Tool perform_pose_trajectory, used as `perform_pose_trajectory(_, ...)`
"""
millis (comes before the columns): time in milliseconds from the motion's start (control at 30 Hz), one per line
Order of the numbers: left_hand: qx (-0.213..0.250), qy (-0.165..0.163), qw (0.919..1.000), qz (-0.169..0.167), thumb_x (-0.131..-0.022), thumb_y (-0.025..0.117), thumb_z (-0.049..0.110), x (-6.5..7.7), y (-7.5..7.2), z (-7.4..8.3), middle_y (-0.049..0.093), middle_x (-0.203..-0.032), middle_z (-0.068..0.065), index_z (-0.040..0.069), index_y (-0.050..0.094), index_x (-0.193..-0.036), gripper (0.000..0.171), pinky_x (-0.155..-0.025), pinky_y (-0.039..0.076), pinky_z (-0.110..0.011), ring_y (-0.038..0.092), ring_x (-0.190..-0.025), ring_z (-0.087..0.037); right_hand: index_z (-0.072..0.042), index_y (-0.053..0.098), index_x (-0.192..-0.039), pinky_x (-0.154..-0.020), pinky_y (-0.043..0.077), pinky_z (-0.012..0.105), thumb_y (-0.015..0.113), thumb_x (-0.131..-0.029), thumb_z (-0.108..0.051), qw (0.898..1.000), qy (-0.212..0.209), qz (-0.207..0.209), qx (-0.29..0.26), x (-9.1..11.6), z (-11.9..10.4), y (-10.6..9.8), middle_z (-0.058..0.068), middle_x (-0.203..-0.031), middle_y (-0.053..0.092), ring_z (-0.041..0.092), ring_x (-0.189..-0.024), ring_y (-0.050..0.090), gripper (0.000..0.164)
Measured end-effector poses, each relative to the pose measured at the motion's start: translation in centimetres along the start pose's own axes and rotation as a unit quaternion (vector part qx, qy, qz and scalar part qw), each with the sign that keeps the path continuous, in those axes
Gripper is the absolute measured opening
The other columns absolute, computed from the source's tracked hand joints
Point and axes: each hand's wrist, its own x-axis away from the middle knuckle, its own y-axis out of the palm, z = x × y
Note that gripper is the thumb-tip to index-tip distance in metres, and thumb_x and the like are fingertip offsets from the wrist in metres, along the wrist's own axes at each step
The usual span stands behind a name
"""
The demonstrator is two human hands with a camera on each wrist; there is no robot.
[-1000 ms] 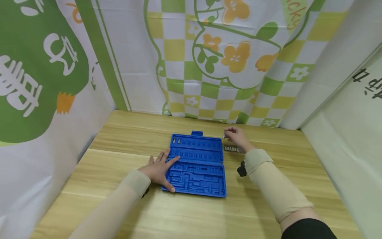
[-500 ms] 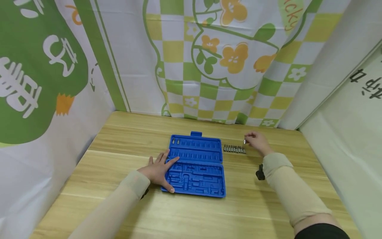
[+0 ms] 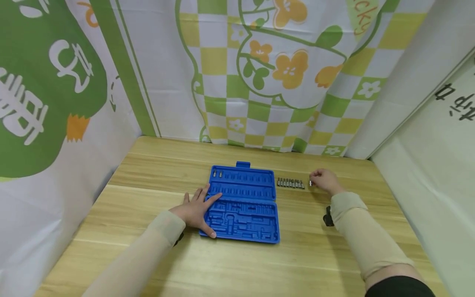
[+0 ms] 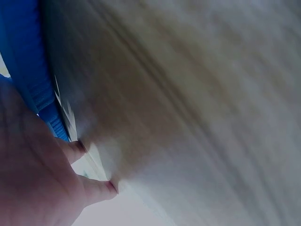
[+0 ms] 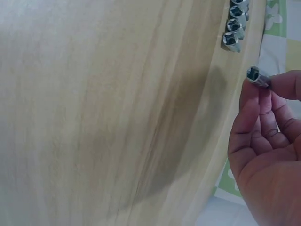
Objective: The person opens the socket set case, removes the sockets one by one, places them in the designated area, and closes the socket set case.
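My left hand (image 3: 194, 211) lies spread over the left edge of an open blue plastic tool case (image 3: 248, 227), thumb at its near corner. In the left wrist view, two fingertips (image 4: 113, 187) of that hand touch the wood beside the case. Between thumb and fingertips, my right hand (image 3: 325, 181) pinches a small silver socket (image 5: 257, 77), its hollow end facing the right wrist camera. This hand is just right of a neat row of several like sockets (image 3: 290, 183) on the table. Two small metal pieces (image 3: 220, 174) sit in the upper left slots of the case.
The case lies flat on a wooden table (image 3: 230, 268), its latch tab (image 3: 243, 164) at the far side and its other moulded slots bare. A patterned green and white curtain (image 3: 256, 115) hangs behind the table, with white sheets on both sides.
My right hand has carried the socket from the case's far right corner rightward past the row, then lowered it toward the table. The left hand stays on the case.
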Motion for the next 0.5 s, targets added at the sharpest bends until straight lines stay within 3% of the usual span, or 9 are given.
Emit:
perform_pose_trajectory(200, -0.001, -0.002, 1.0000, -0.005, -0.069, 0.090, 0.061, 0.03, 0.05, 0.00, -0.015, -0.170, -0.019, 0.026, 0.014, -0.168, 0.130, -0.114, -0.004, -0.074, -0.007, -0.155, -0.045, 0.012, 0.066, -0.102, -0.068, 0.046, 0.031, 0.053, -0.101, -0.009, 0.999, 0.002, -0.015, 0.031, -0.23, 0.56, 0.50, 0.011, -0.081, 0.068, 0.018, -0.072, 0.057, 0.025)
perform_pose_trajectory(500, 0.001, -0.002, 1.0000, -0.003, -0.069, 0.091, 0.060, -0.15, -0.03, 0.06, -0.015, -0.170, -0.018, 0.026, 0.014, -0.168, 0.130, -0.115, -0.005, -0.074, -0.008, -0.155, -0.045, 0.013, 0.066, -0.102, -0.072, 0.048, 0.035, 0.054, -0.098, -0.010, 0.999, 0.017, -0.017, 0.048, -0.63, 0.38, 0.93, 0.014, -0.083, 0.067, 0.026, -0.078, 0.061, 0.027)
